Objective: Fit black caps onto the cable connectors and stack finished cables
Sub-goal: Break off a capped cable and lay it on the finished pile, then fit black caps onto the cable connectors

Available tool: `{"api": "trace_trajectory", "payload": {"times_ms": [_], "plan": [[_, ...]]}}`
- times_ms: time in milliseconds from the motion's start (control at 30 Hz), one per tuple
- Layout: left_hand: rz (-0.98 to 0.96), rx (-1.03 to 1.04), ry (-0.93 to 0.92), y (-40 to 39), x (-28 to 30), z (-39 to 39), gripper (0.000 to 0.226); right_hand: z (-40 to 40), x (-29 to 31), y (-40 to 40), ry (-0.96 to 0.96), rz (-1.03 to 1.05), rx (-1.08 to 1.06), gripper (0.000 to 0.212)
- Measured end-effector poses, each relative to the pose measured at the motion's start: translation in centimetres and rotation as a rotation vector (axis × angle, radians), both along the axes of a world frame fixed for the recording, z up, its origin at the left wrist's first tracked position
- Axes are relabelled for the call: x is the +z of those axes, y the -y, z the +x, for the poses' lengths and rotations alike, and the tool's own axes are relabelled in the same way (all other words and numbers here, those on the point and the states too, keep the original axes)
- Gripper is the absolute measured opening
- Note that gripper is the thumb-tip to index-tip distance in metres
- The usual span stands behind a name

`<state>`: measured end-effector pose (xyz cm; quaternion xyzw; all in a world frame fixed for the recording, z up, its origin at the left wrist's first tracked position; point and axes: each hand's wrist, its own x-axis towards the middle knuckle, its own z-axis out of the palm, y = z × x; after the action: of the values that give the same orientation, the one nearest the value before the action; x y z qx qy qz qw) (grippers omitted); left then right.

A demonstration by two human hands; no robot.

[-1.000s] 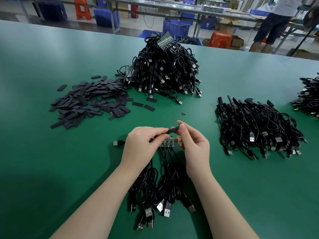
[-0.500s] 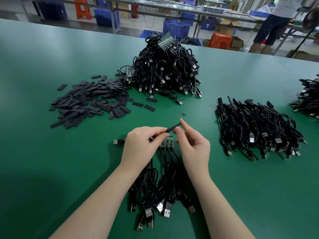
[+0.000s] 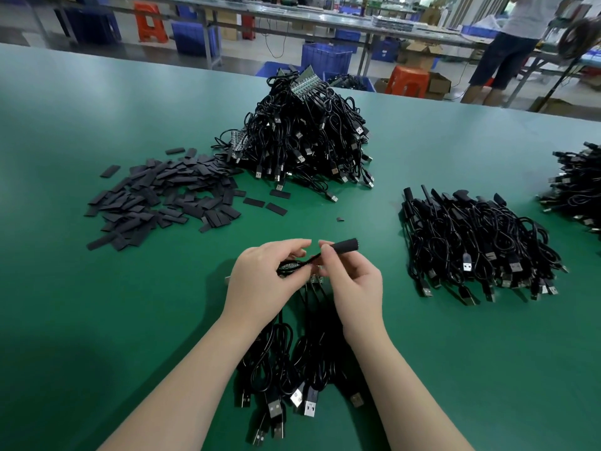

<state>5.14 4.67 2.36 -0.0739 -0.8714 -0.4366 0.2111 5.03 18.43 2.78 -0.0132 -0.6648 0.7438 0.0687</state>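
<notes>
**Capping one connector, mid-table, with piles on every side**

Starting at the left side of the tabletop (image 3: 97,320), the loose black caps (image 3: 162,196) are spread out flat, probably so one can be picked off quickly without digging. Just right of them, toward the far edge, the big heap of uncapped cables (image 3: 305,138) is stacked up, likely the supply still to be done.

Near the middle of the near edge, a small bundle of cables (image 3: 292,362) is laid with the USB plugs pointing toward the person. Its board ends are pinched by the left hand (image 3: 260,288), fingers curled round them, seemingly so they are kept steady. One cable's end is held up by the right hand (image 3: 354,288), thumb and forefinger pinched on a black cap (image 3: 344,246) that looks already pushed over the connector, though how far it's seated can't be told.

Further right, the neat stack of finished cables (image 3: 478,249) is waiting well apart from the hands; nothing is lying across that path. Another cable pile (image 3: 575,187) is cut off at the right edge. Beyond the table, blue bins (image 3: 325,58) and a standing person (image 3: 507,43) can be made out.
</notes>
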Motion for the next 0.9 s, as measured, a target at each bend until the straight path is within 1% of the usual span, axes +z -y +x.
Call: {"api": "trace_trajectory", "payload": {"times_ms": [67,133,267,367,400,467,533,600,633,667,733,767,800,833,867,900], "plan": [[-0.096,0.0,-0.01,0.1,-0.2,-0.2,0.027,-0.1,0.3,-0.3,0.018,-0.089,-0.022,0.02],[-0.089,0.024,-0.006,0.0,-0.2,-0.2,0.025,-0.2,0.4,-0.4,0.017,-0.087,0.005,0.021],[-0.024,0.054,-0.002,-0.1,-0.1,0.0,0.035,0.1,0.1,0.1,-0.035,0.118,0.075,0.02],[0.011,0.051,0.027,0.2,-0.2,0.0,0.046,0.0,0.2,0.2,-0.076,0.128,0.034,0.019],[0.003,0.047,0.017,0.3,-0.1,0.0,0.05,-0.1,0.6,0.1,-0.094,0.106,0.014,0.021],[-0.021,0.045,-0.031,0.1,0.0,0.1,0.053,-0.4,2.1,-0.7,-0.141,-0.014,-0.022,0.023],[-0.014,0.062,-0.072,-0.1,0.0,0.1,0.044,-1.2,4.3,-2.5,-0.212,-0.115,-0.082,0.021],[-0.001,0.086,-0.101,-0.1,-0.2,0.0,0.034,-2.5,6.8,-5.1,-0.256,-0.117,-0.224,0.017],[0.003,0.095,-0.108,-0.1,-0.4,0.0,0.033,-3.4,8.0,-6.7,-0.259,-0.034,-0.331,0.013],[0.002,0.098,-0.111,-0.1,-0.5,-0.1,0.032,-4.4,8.9,-8.4,-0.249,0.135,-0.443,0.011],[-0.007,0.094,-0.111,0.0,-0.6,-0.2,0.032,-6.9,10.2,-11.8,-0.187,0.664,-0.605,0.019],[-0.012,0.092,-0.111,0.0,-0.6,-0.2,0.032,-8.1,10.3,-13.4,-0.109,0.957,-0.657,0.024],[-0.015,0.092,-0.111,0.0,-0.6,-0.3,0.031,-9.2,10.1,-14.9,0.019,1.233,-0.68,0.027],[-0.02,0.093,-0.111,0.0,-0.6,-0.3,0.03,-10.2,9.6,-16.1,0.182,1.456,-0.65,0.028],[-0.024,0.094,-0.111,0.0,-0.5,-0.3,0.03,-10.7,8.8,-16.8,0.342,1.605,-0.58,0.029],[-0.028,0.096,-0.109,0.1,-0.5,-0.3,0.029,-11.0,8.0,-17.2,0.467,1.678,-0.483,0.031]]}}
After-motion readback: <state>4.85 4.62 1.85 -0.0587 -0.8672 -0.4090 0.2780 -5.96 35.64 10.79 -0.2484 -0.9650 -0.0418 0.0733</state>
